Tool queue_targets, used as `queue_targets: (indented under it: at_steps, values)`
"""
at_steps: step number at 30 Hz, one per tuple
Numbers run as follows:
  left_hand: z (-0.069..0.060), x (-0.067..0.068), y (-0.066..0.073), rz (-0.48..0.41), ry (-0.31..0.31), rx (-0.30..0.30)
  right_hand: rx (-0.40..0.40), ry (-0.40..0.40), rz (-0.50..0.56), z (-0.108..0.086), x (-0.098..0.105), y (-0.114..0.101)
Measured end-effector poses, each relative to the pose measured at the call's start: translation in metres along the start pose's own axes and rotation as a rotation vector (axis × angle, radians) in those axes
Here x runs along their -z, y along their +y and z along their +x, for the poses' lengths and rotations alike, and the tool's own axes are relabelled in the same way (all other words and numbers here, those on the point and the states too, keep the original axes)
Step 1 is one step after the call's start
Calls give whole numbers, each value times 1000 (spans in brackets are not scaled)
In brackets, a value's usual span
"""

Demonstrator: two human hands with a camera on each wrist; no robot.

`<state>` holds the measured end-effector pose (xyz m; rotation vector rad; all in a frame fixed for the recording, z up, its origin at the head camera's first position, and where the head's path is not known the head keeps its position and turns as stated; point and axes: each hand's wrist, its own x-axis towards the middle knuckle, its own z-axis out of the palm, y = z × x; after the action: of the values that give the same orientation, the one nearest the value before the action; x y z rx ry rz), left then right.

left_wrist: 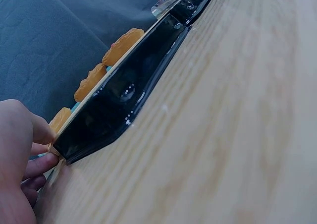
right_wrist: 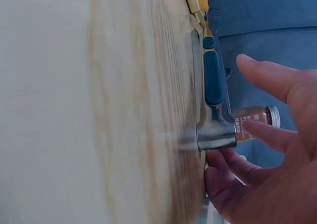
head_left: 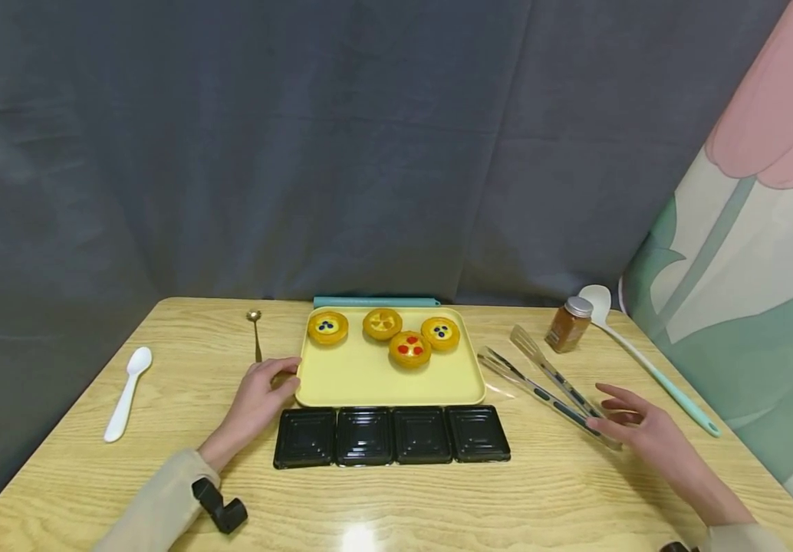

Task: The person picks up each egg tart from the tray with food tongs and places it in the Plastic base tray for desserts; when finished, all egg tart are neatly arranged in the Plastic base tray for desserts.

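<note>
My left hand (head_left: 261,395) is at the left edge of a yellow tray (head_left: 348,379), its fingertips touching or just beside the rim. Four small tarts lie on the tray: one has red dots (head_left: 410,349), two have blue dots (head_left: 327,327), (head_left: 441,333) and one is plain yellow-brown (head_left: 382,324). In front of the tray stands a black plastic tray (head_left: 365,437) with several square sections. My right hand (head_left: 645,429), fingers spread and loosely bent, is over the handle end of metal tongs (head_left: 548,392); the right wrist view shows no grip on them (right_wrist: 213,80).
A white spoon (head_left: 127,395) and a small gold spoon (head_left: 256,333) lie at left. Behind the tray is a teal bar (head_left: 376,302). At right are a brown jar (head_left: 568,326) with a silver lid and a long spoon with a mint handle (head_left: 672,391). A dark curtain (head_left: 300,153) hangs behind.
</note>
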<state>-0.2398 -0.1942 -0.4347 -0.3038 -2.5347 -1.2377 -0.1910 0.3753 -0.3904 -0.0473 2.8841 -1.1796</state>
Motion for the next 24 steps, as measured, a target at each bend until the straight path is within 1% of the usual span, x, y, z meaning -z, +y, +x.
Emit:
queue_targets:
  at_steps: [7,15,24]
  values:
    - [0,-1,-1,0,4,3,27,-30,5,13,-7,-5]
    - [0,-1,0,4,4,10,41,-46,-60,25,-12,-12]
    - [-1,0,1,-5,-9,19,76,-17,-94,36,-21,-16]
